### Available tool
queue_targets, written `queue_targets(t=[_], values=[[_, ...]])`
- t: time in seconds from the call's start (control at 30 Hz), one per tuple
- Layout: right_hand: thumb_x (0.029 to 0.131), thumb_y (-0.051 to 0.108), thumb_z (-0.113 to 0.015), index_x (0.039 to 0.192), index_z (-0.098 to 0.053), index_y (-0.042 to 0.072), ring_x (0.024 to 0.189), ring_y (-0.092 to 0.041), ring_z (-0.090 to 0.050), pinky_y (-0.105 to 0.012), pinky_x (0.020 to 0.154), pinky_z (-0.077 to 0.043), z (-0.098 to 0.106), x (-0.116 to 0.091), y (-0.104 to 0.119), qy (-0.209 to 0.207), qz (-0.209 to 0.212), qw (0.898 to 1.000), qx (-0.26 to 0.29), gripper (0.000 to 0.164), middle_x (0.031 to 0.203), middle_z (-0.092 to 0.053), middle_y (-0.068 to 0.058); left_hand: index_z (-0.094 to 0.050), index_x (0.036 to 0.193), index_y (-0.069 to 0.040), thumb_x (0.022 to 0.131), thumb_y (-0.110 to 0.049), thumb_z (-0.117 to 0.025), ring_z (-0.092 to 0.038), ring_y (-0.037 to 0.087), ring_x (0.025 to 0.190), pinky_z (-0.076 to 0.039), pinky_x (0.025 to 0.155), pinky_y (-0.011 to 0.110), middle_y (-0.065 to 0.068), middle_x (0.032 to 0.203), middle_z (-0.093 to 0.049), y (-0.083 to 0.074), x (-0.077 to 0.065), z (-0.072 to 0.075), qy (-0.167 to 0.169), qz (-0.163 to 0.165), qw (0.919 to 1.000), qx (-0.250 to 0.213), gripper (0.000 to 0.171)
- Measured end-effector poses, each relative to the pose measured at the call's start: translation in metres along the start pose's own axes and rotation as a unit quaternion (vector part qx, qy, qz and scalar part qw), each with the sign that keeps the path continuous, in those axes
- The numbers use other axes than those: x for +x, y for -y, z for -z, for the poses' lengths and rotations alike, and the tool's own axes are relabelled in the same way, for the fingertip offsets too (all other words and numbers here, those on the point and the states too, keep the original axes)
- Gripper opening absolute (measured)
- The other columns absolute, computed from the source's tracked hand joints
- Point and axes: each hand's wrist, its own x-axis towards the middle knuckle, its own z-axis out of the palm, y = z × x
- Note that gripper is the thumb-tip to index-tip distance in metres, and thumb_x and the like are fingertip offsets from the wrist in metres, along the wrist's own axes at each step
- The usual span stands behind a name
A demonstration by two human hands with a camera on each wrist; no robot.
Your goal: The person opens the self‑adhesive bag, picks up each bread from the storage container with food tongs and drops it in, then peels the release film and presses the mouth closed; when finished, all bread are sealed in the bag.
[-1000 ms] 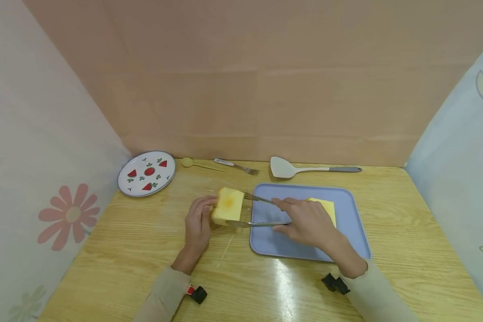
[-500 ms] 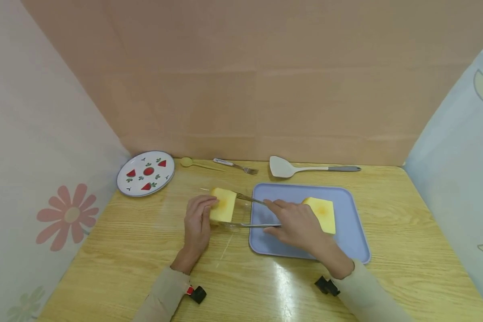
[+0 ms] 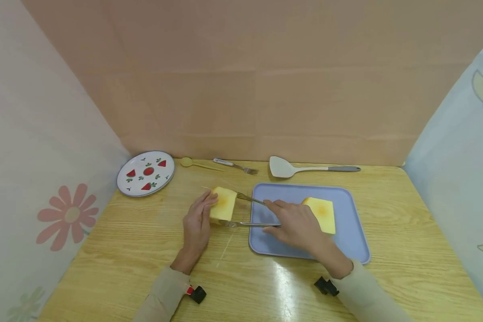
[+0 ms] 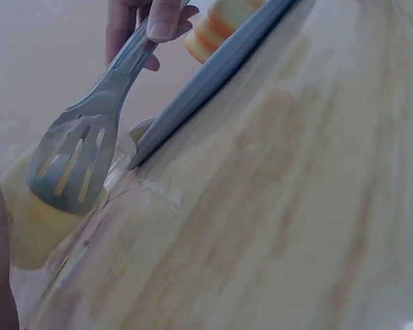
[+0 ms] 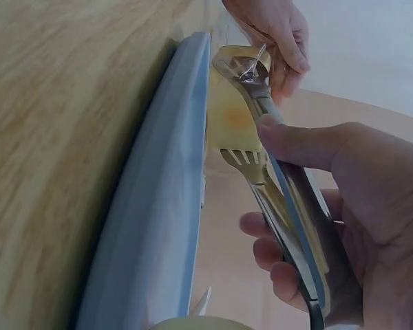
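Observation:
A thick yellow bread slice (image 3: pixel 224 204) with a browned spot stands between both hands, left of the tray. My left hand (image 3: pixel 196 223) grips its left edge, thumb nearer me and fingers overlapping the upper left corner. Clear plastic film (image 4: pixel 151 196) lies about the slice, and shiny film covers one tong tip in the right wrist view. My right hand (image 3: pixel 299 226) holds metal tongs (image 3: pixel 257 225), a slotted head on one arm and a fork-like head on the other. Their arms straddle the slice's right part; whether both heads press it, I cannot tell.
Another bread slice (image 3: pixel 323 213) lies on a blue tray (image 3: pixel 265 243), under and beside my right wrist. Along the back sit a strawberry-patterned plate (image 3: pixel 161 176), a yellow spoon (image 3: pixel 187 162), a fork (image 3: pixel 247 170) and a white spatula (image 3: pixel 281 167). Cloth walls bound the table.
The tongs and my right hand have shifted left, and the held slice has moved slightly left against my left hand. More of the slice on the tray shows. The last half second brings little movement.

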Motion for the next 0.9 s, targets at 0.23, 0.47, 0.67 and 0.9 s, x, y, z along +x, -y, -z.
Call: queue_targets(t=[0.23,0.47,0.67,0.9], values=[[0.076,0.056,-0.085,0.136,-0.065,0.017,0.059,-0.01,-0.059,-0.021,0.04,-0.03,-0.01,0.003,0.006,-0.044,0.024,0.998,-0.028,0.075,0.1,-0.072,0.005,-0.073,0.119,0.0,0.097,0.012,-0.057,-0.064,0.037,0.123,-0.047,0.11,0.033,0.016,0.124,-0.071,-0.007,0.001,0.0,-0.008,-0.011,0.9999,-0.001,0.029],[0.079,0.059,-0.081,0.138,-0.064,0.018,0.059,-0.011,-0.059,-0.021,0.04,-0.028,-0.011,0.002,0.009,-0.029,0.017,0.999,-0.025,0.074,0.099,-0.072,0.004,-0.071,0.12,0.0,0.1,0.009,-0.055,-0.065,0.035,0.122,-0.046,0.11,0.033,0.014,0.122,-0.073,-0.01,0.001,0.0,-0.012,0.013,0.9998,-0.005,0.027],[0.08,0.058,-0.081,0.135,-0.065,0.015,0.054,-0.009,-0.055,-0.02,0.039,-0.026,-0.013,0.001,0.009,-0.023,0.023,0.999,-0.005,0.072,0.099,-0.072,0.001,-0.07,0.121,0.001,0.102,0.006,-0.053,-0.067,0.034,0.119,-0.045,0.11,0.03,0.015,0.121,-0.073,-0.009,0.001,-0.001,-0.008,0.024,0.9996,-0.01,0.027],[0.078,0.055,-0.084,0.139,-0.063,0.018,0.057,-0.008,-0.054,-0.019,0.039,-0.027,-0.016,0.003,0.009,-0.033,0.021,0.999,-0.012,0.075,0.098,-0.07,0.004,-0.071,0.12,0.0,0.104,0.001,-0.053,-0.068,0.03,0.117,-0.046,0.109,0.026,0.013,0.121,-0.073,-0.01,0.0,-0.001,-0.016,0.043,0.9989,0.001,0.025]])
